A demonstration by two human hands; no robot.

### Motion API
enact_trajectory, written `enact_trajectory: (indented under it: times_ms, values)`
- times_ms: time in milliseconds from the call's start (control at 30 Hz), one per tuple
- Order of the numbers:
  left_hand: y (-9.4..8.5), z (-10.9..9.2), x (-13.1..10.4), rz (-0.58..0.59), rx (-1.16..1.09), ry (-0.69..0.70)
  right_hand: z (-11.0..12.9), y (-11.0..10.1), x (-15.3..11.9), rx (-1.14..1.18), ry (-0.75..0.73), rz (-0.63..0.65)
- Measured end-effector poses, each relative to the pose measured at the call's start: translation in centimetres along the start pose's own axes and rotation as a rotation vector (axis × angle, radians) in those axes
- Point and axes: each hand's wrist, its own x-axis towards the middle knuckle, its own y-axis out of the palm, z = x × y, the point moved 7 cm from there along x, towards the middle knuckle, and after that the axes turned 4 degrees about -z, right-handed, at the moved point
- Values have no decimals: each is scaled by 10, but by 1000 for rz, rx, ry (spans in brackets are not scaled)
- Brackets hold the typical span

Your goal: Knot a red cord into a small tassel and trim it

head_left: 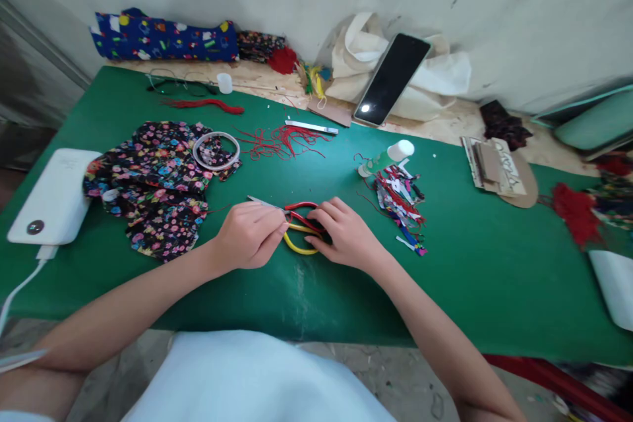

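Note:
Scissors with red and yellow handles (301, 251) lie between my hands on the green table, their blade tip showing behind my left hand. My left hand (251, 235) is closed in a pinch near the scissors' pivot; what is between its fingers is too small to name. Curled round the scissor handles from the right are the fingers of my right hand (341, 231). Left of my hands lies black floral fabric (158, 188) with a white ring (216, 150) on it. Loose red threads (284, 140) are spread behind my hands. A glue stick (386, 158) and fabric scraps (399, 194) lie to the right.
A power bank (54, 198) with a cable is at the left. Along the back are glasses (180, 84), a white cap (224, 83), a cutter knife (311, 126) and a leaning phone (393, 79). Cardboard pieces (499, 171) and a red tassel (576, 214) lie at the right.

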Motion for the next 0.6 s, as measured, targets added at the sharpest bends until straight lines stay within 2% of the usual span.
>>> enact_trajectory:
  times_ms: [67,133,267,500,600]
  values:
    - [-7,-4,1,-40,-94,28,2,5,-4,-82,36,23]
    - [-5,-12,-1,-2,-177,93,-2,7,-1,-109,83,29]
    - [6,-26,-6,77,-238,179,-29,4,20,-118,170,15]
    - [12,-19,-6,126,-55,84,-104,-3,66,-18,321,-145]
    - [12,-6,-4,149,3,-39,-127,-3,78,13,383,-218]
